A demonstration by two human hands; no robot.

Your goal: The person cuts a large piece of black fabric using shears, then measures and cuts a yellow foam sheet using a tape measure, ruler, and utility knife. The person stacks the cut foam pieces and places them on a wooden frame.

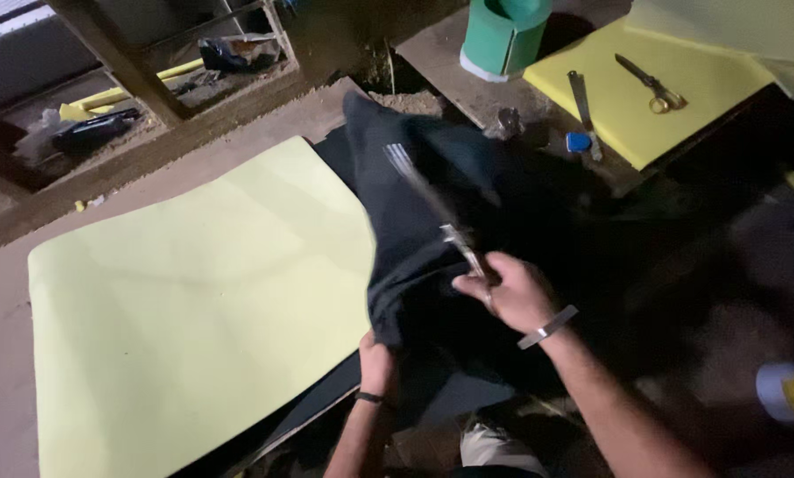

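Observation:
My right hand [510, 292] grips a pair of long metal scissors [432, 204] whose blades point up and left across a dark cloth [432, 177]. My left hand [376, 363] pinches the lower edge of that cloth, which is lifted and folded over. The cloth partly overlaps a large pale yellow foam sheet [193, 301] lying flat on the work surface. The scissors are blurred.
A second yellow foam sheet [680, 97] at the upper right carries a pair of scissors [649, 84] and a metal ruler [583, 106]. A green roll [503, 35] stands at the top. A wooden shelf frame [149, 80] with clutter runs along the upper left.

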